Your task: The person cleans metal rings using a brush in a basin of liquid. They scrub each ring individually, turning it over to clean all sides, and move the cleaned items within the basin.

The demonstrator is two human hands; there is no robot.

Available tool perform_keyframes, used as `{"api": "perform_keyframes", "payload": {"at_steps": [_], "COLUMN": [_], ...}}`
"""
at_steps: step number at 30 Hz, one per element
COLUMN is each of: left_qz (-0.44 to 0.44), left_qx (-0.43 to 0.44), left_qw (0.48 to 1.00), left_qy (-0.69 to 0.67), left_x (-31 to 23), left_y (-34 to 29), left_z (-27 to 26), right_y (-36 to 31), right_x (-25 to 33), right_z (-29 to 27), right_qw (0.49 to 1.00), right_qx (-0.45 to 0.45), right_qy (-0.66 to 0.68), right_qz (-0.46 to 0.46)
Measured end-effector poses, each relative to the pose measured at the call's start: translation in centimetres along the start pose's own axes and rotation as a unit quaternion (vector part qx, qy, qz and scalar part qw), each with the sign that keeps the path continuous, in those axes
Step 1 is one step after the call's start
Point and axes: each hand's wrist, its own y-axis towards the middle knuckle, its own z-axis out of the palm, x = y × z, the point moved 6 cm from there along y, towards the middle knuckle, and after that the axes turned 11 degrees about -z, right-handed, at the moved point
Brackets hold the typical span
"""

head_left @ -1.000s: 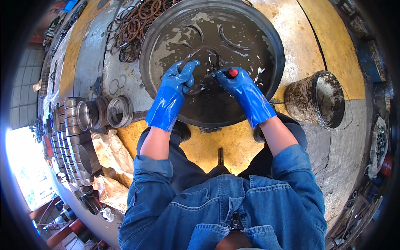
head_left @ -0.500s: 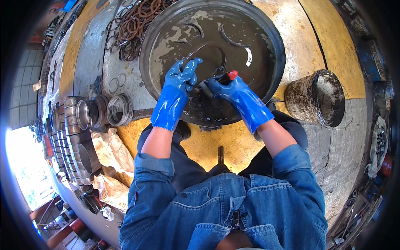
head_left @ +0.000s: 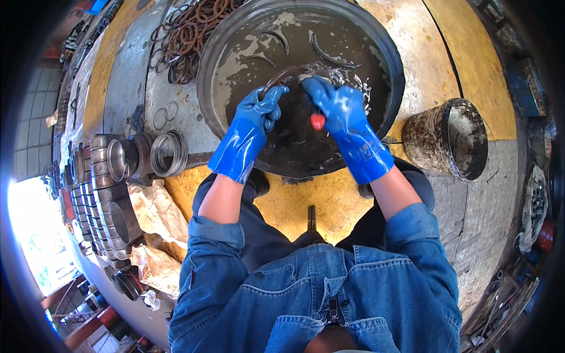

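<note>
Moved right hand (head_left: 340,107) forward to far part of dark ring (head_left: 271,83) since earlier frame, turning red-ended tool (head_left: 318,122) around. Clasping tool in right fingers; grasping ring in fingers of left hand (head_left: 259,112), within round basin (head_left: 205,88) of murky liquid (head_left: 372,63).

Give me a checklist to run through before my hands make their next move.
1. Left hand grip on the ring: ok, closed on its left side.
2. Right hand grip on the red-ended tool: ok, red end sticking out toward the body.
3. Blue gloves on both hands: ok.
4. Ring's whole outline in sight: not ok, partly hidden.
5. Tool touching the ring: cannot tell, too blurred and covered.
6. Bucket apart from the tub: ok, off to its right.
</note>
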Motion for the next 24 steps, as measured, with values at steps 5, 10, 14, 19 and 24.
{"api": "perform_keyframes", "payload": {"at_steps": [5,10,14,19,24], "left_qz": [0.023,0.030,0.037,0.050,0.046], "left_qx": [0.012,-0.002,-0.006,0.026,0.012], "left_qw": [1.000,0.999,0.999,0.997,0.998], "left_qy": [0.005,-0.018,-0.022,-0.056,-0.047], "left_x": [-0.8,-0.4,-0.3,-0.2,-0.2], "left_y": [-0.1,0.1,0.2,0.6,0.6], "left_z": [0.9,-0.1,0.3,-0.3,-0.2], "right_y": [-2.9,-4.0,-3.9,-3.6,-2.8], "right_x": [-4.0,-0.7,2.4,2.2,0.0], "right_z": [4.7,4.7,2.9,4.1,4.3], "right_qw": [0.904,0.694,0.521,0.547,0.855], "right_qx": [0.072,0.090,-0.005,0.036,0.187], "right_qy": [0.244,0.581,0.740,0.725,0.356], "right_qz": [0.345,0.416,0.426,0.418,0.328]}}
